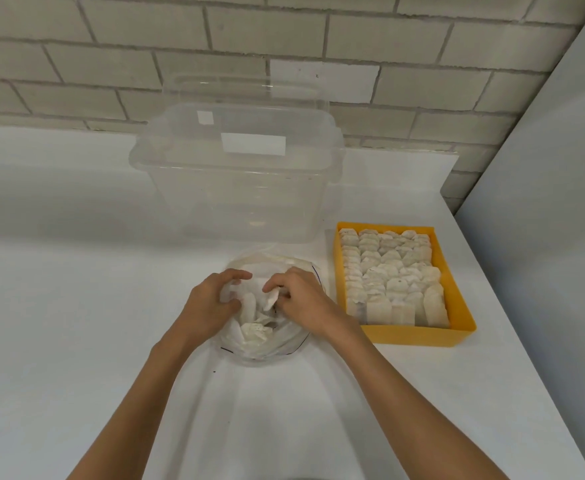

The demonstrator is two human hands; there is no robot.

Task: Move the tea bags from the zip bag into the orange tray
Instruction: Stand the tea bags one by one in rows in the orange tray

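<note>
Clear plastic zip bag (267,344) lies on the white table (76,271) with loose tea bags (254,329) inside. The left hand (211,299) curls its fingers round the bag's edge. The right hand (301,296) pinches one of the tea bags. The orange tray (419,336) sits just beside it, full of rows. A clear box (235,188) stands behind.

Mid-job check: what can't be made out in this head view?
- Clear plastic zip bag: how many white paper tea bags remain, covered by the left hand and right hand.
- Orange plastic tray: anything under its top layer, which covers it.
- Clear plastic storage box: any text on its white label, too blurred.
</note>
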